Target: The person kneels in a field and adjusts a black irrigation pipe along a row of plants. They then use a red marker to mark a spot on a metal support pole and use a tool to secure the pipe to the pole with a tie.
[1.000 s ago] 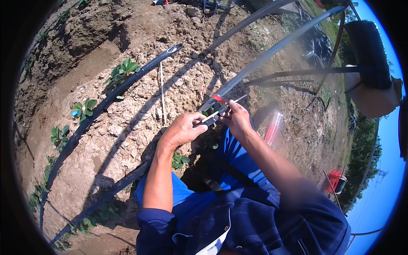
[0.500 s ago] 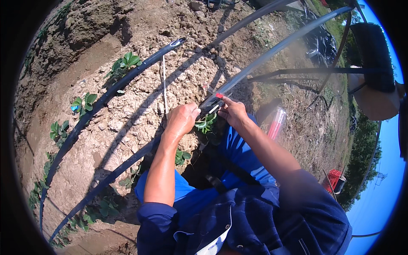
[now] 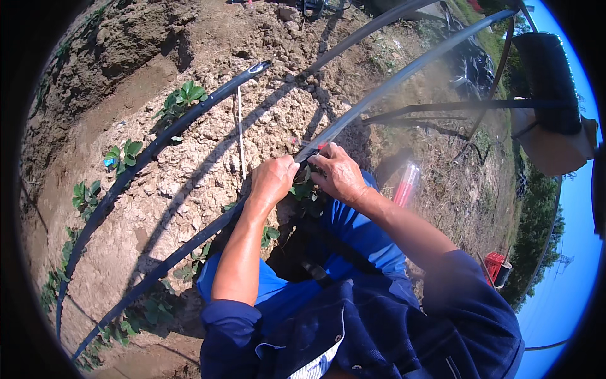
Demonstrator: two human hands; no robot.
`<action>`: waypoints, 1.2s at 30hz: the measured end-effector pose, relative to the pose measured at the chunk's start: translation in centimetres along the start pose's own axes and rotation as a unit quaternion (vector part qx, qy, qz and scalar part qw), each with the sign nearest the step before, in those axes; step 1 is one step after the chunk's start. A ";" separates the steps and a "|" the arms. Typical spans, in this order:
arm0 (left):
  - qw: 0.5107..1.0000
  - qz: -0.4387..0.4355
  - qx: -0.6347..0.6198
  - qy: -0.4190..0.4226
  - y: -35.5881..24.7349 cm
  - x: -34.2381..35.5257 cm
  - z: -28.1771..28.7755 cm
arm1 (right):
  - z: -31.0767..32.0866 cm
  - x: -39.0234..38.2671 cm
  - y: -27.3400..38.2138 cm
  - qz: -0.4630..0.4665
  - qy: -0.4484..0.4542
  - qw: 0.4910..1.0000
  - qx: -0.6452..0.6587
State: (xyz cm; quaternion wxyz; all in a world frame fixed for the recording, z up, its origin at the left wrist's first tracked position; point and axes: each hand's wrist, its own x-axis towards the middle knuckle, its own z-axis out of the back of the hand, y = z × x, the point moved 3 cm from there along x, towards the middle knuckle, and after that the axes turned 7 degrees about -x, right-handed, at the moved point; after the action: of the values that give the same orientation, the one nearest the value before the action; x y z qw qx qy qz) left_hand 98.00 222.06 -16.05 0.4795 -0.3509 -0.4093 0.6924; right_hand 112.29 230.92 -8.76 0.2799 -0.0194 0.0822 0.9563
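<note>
A dark flat drip hose (image 3: 379, 95) runs from the lower left, under my hands, to the upper right. My left hand (image 3: 273, 180) is closed around it, thumb on top. My right hand (image 3: 341, 175) sits beside it, thumb and fingers pinching at the same hose, with the two hands' thumbs a short gap apart. A small red piece (image 3: 321, 146) shows just behind my right fingers; its kind is hidden. Under the hands are the green leaves of a plant (image 3: 304, 189), partly in shadow. My knees in blue trousers (image 3: 344, 218) are close below.
Another black hose (image 3: 158, 144) with a cut end lies to the left, past a row of leafy plants (image 3: 189, 93). A thin white stick (image 3: 241, 136) lies on the cloddy soil. At right are a clear tube with red contents (image 3: 406, 184), a red crate (image 3: 494, 268) and a hanging black roll (image 3: 548, 82).
My right hand has turned and closed in on the hose beside my left, now covering most of the red piece. The left hand keeps its grip, and the view has shifted slightly.
</note>
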 end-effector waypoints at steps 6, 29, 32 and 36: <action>1.000 -0.007 0.003 0.001 -0.6 -0.4 0.1 | -1.7 0.5 -0.6 0.071 0.029 0.994 -0.076; 0.997 -0.022 0.071 -0.020 -0.6 -0.3 -1.3 | 2.6 0.6 -1.5 0.140 -0.049 0.985 0.083; 0.995 -0.052 0.067 -0.050 -1.1 -0.4 -1.9 | 3.0 0.5 -2.0 0.096 -0.090 0.987 0.092; 0.991 -0.073 0.069 -0.087 -0.8 -0.3 -2.3 | 4.0 0.6 -2.1 0.029 -0.156 0.980 0.121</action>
State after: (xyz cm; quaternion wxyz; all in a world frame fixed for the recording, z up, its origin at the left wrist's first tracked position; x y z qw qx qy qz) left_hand 100.43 222.45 -16.26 0.5146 -0.2245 -0.4248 0.7101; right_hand 112.90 233.68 -5.15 0.2617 0.1666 0.1534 0.9382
